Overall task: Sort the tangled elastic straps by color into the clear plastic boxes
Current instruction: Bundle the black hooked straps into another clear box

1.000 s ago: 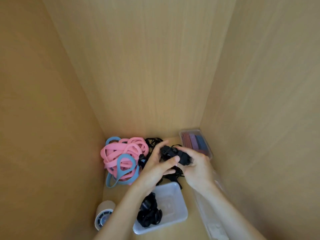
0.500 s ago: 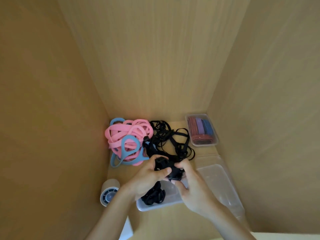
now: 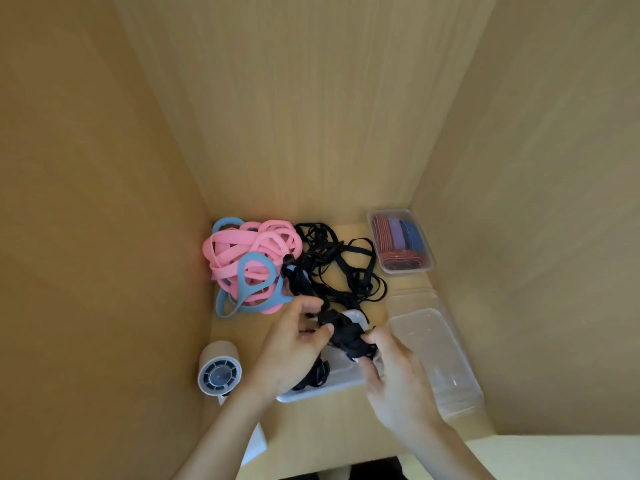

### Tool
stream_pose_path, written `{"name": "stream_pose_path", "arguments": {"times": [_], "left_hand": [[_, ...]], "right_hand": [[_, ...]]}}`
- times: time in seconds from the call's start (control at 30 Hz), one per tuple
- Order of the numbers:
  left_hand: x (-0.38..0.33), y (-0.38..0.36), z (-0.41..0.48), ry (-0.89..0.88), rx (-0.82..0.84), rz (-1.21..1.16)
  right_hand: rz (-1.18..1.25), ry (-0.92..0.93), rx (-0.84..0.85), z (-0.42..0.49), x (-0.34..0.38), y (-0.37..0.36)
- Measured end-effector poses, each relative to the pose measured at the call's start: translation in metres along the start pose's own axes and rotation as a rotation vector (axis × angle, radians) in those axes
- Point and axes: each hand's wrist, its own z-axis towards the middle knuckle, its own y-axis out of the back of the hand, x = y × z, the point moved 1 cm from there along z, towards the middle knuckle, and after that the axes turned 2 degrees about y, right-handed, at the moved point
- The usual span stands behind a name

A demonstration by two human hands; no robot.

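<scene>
Left hand (image 3: 294,344), right hand (image 3: 398,379), both tight around black strap bundle (image 3: 349,337), above wooden floor (image 3: 311,420), wooden walls (image 3: 311,116) around.

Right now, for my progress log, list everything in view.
pink straps: one tangle, pink, back left
blue straps: few, blue, among the pink
loose black straps: one tangle, black, back centre
black bundle: one, black, between hands
near box: one, clear, under hands, holds black pile
far box: one, clear, back right, mixed colours inside
side box: one or two, clear, right
cylinder: one, white, front left
left hand: pinches black bundle
right hand: pinches black bundle
</scene>
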Motion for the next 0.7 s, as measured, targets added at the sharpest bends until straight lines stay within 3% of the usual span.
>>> {"name": "stream_pose_path", "arguments": {"times": [0.1, 0.27, 0.33, 0.6, 0.7], "left_hand": [[0.009, 0.010, -0.005, -0.144, -0.138, 0.205], [0.035, 0.004, -0.014, -0.307, 0.106, 0.539], [0.045, -0.001, -0.016, -0.359, 0.087, 0.668], [0.054, -0.004, -0.015, -0.405, 0.033, 0.756], [0.057, -0.005, -0.016, -0.400, 0.043, 0.788]], "right_hand": [[-0.101, 0.017, 0.001, -0.003, 0.004, -0.005], [-0.334, 0.050, -0.076, -0.006, 0.015, -0.019], [-0.374, 0.024, -0.042, -0.005, 0.017, -0.025], [-0.516, 0.051, 0.135, 0.007, 0.019, -0.035], [-0.441, 0.074, 0.227, 0.011, 0.008, -0.034]]}}
